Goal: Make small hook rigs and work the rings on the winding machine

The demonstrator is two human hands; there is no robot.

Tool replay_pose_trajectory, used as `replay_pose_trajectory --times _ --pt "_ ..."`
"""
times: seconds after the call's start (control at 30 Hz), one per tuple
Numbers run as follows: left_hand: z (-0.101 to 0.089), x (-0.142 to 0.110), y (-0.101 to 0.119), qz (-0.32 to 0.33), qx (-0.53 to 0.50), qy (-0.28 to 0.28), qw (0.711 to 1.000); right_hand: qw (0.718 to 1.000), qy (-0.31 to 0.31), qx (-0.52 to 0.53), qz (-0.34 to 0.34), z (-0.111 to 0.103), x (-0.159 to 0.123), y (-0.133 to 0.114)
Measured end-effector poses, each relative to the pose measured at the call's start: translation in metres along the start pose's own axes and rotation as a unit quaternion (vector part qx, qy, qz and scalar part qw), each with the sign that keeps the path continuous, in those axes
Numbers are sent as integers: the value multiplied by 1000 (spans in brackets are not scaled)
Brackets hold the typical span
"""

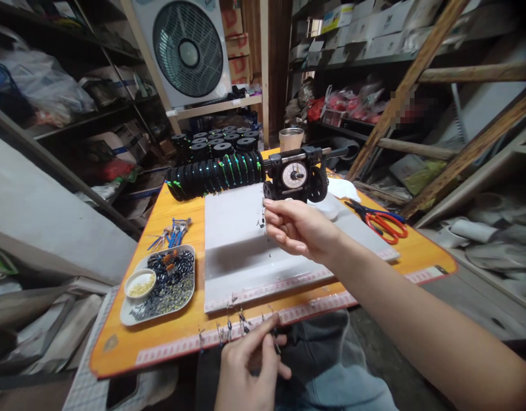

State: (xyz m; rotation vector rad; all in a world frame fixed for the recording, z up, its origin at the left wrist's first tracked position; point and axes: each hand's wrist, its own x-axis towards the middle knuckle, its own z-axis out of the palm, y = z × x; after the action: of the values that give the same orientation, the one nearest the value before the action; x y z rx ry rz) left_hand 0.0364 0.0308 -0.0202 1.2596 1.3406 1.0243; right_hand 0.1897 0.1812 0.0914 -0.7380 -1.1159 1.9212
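Raised over the white board (241, 240), my right hand (299, 228) is closed, with thumb and fingertips pinched together. Small dark fittings (262, 220) hang just below those fingertips, seemingly on a thin line too fine to follow. Low at the table's front edge, my left hand (250, 362) is curled, thumb close to the forefinger. A dark bit shows by its fingers, but what it grips I cannot make out. Several small metal-and-black fittings (229, 326) stick up along the table edge beside it, over a red-and-white measuring tape (177, 350).
Left on the orange table stand a tray (125, 315) of tiny dark parts with a small bowl (141, 285), and blue-handled pieces (177, 231). Behind are a black roller (215, 176) wound with green line and a dial machine (295, 174). Red-handled scissors (387, 225) lie right.
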Motion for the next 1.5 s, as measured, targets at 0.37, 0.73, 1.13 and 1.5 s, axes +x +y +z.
replay_pose_trajectory --times 0.37,0.73,1.13,1.5 --pt "2 76 95 106 -56 5 993 978 -6 -195 -69 0 -10 -13" --pt "4 82 94 174 -123 -73 974 998 -21 52 32 2 -9 -17" --pt "3 21 29 29 -371 -191 909 991 -26 115 56 2 0 -8" --pt "8 11 22 -50 -524 -260 809 992 -25 109 51 1 1 -5"
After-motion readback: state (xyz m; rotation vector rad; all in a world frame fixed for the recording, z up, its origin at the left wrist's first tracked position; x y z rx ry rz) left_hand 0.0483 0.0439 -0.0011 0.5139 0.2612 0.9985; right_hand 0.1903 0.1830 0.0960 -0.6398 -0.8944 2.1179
